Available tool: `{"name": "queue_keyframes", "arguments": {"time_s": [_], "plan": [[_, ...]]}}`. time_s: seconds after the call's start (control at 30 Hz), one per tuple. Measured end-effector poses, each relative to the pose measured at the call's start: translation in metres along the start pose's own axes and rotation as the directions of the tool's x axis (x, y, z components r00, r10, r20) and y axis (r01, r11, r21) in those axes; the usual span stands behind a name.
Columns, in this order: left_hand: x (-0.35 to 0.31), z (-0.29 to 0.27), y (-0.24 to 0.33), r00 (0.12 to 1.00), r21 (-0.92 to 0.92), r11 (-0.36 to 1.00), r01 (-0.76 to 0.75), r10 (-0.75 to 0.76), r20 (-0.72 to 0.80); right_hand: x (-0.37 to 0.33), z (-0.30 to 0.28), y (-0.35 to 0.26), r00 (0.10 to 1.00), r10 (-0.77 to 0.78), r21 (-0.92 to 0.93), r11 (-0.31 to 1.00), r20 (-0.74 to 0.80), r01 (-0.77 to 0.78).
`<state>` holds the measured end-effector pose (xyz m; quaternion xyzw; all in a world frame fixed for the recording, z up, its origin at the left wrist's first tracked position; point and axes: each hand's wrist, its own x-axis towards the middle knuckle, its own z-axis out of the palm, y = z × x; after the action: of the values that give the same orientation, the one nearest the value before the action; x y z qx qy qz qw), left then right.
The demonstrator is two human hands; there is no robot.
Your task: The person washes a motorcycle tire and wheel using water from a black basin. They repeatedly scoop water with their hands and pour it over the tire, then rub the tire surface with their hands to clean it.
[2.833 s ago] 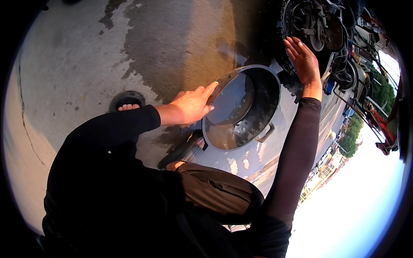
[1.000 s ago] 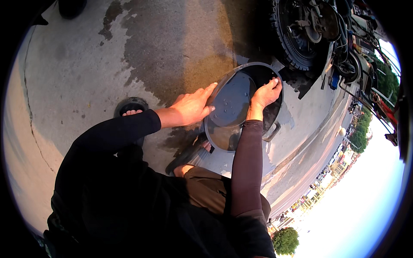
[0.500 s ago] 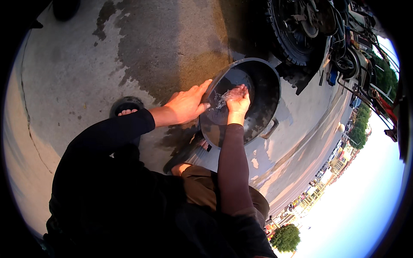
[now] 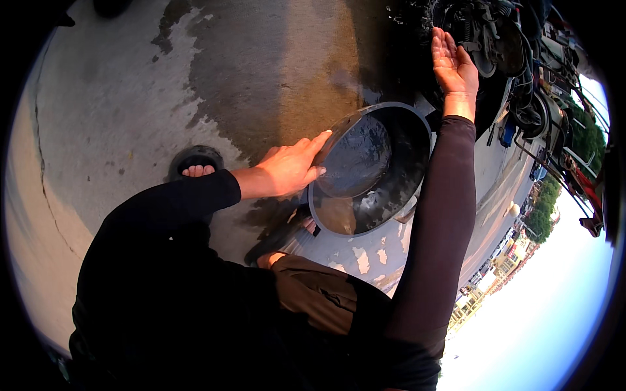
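Note:
A dark round tub (image 4: 417,156) holding water stands on the wet concrete in front of me. My left hand (image 4: 290,171) rests flat on its near left rim, fingers stretched along the edge. My right hand (image 4: 453,65) is raised beyond the tub, palm open and fingers apart, close to the dark wheel and engine parts of a parked motorcycle (image 4: 495,39). It holds nothing. Both arms wear long dark sleeves.
My left foot in a dark sandal (image 4: 194,164) is planted on the concrete left of the tub; the other sandal (image 4: 280,238) sits just below the tub. A large wet patch (image 4: 274,72) darkens the ground. More vehicle parts (image 4: 554,98) crowd the right side.
My right hand was dipping into the tub's water half a second ago; it has lifted out and swung up toward the motorcycle, palm open. The left hand stays on the rim.

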<state>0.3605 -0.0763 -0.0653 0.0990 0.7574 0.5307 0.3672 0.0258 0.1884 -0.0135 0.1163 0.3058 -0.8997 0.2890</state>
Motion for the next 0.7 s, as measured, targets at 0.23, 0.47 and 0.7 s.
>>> {"name": "queue_keyframes", "arguments": {"time_s": [0.23,0.47,0.7], "plan": [[0.000,0.000,-0.001,1.000,0.011,1.000,-0.002,0.002,-0.010,-0.014,-0.001,0.001,0.999,-0.033,-0.042,0.999,-0.020,0.032],[0.001,0.001,-0.002,1.000,0.023,1.000,-0.004,0.005,-0.008,-0.027,0.012,0.005,0.991,-0.063,-0.182,0.982,-0.117,0.041],[0.001,0.001,-0.001,1.000,0.020,1.000,0.012,-0.012,0.001,-0.036,0.022,0.011,0.951,-0.182,-0.401,0.913,-0.249,0.070]]}}
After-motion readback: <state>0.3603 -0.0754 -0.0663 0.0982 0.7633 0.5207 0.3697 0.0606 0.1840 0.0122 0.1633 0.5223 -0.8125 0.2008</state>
